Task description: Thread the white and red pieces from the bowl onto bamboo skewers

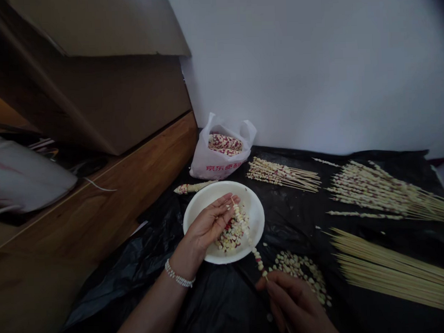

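My left hand reaches over a white bowl, palm turned up and fingers stretched out beside the tip of a skewer. A pale kernel shows near its fingertips; whether the hand supports it I cannot tell. Below and to the right, my right hand is closed around the lower part of this bamboo skewer, threaded with cream and dark red corn kernels. The skewer slants up across the bowl. Loose corn kernels lie inside the bowl, partly hidden by my left hand.
Behind the bowl stand a plastic bag of speckled corn cobs and a corn cob. Threaded skewers, another threaded pile, bare skewers and loose kernels lie on black plastic sheeting. A cardboard box is left.
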A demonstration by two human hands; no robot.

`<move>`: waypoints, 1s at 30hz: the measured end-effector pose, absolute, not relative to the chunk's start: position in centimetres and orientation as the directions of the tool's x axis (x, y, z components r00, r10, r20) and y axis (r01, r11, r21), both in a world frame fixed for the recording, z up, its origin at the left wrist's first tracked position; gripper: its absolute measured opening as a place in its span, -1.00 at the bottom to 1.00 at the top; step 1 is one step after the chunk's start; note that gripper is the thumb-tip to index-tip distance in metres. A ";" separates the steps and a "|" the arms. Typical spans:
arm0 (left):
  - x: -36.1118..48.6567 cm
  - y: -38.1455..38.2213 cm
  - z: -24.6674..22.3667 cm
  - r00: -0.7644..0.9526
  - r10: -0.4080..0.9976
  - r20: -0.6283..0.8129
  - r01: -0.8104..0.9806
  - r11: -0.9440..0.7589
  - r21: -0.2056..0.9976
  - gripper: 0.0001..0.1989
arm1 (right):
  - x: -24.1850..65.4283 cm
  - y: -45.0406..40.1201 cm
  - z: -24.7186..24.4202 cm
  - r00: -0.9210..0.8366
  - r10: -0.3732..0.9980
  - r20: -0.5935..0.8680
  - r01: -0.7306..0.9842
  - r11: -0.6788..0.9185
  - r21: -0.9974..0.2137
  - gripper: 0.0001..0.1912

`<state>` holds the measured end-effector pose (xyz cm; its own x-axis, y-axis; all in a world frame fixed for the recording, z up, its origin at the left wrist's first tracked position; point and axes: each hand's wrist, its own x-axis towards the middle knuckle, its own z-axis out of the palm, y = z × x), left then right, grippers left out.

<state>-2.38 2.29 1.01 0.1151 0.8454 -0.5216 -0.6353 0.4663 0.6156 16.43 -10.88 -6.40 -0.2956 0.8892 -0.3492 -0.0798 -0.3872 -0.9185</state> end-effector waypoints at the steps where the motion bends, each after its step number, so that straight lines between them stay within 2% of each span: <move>1: -2.4 2.3 0.9 0.113 0.846 -0.522 -0.641 0.463 0.612 -0.48 | 16.4 -10.9 -6.4 -0.301 0.888 -0.347 -0.086 -0.387 -0.918 -0.43; 6: -2.5 2.4 0.4 0.098 0.850 -0.518 -0.659 0.445 0.606 -0.69 | 16.3 -11.0 -6.6 -0.313 0.877 -0.364 -0.124 -0.417 -0.900 -0.44; 14: -2.5 2.3 0.5 0.014 0.859 -0.511 -0.693 0.377 0.615 -0.85 | 15.7 -11.1 -5.4 -0.261 0.875 -0.408 -0.147 -0.454 -0.879 -0.39; 20: -2.5 2.4 0.6 0.016 0.838 -0.546 -0.718 0.389 0.577 -0.82 | 15.7 -11.2 -5.3 -0.249 0.875 -0.414 -0.135 -0.455 -0.880 -0.38; 24: -2.4 2.3 0.5 0.018 0.861 -0.508 -0.692 0.377 0.615 -0.73 | 15.8 -11.2 -5.3 -0.249 0.871 -0.423 -0.121 -0.462 -0.879 -0.39; 30: -2.1 2.1 0.6 -0.007 0.882 -0.471 -0.621 0.365 0.693 -0.76 | 15.6 -11.3 -6.0 -0.268 0.872 -0.409 -0.151 -0.458 -0.876 -0.40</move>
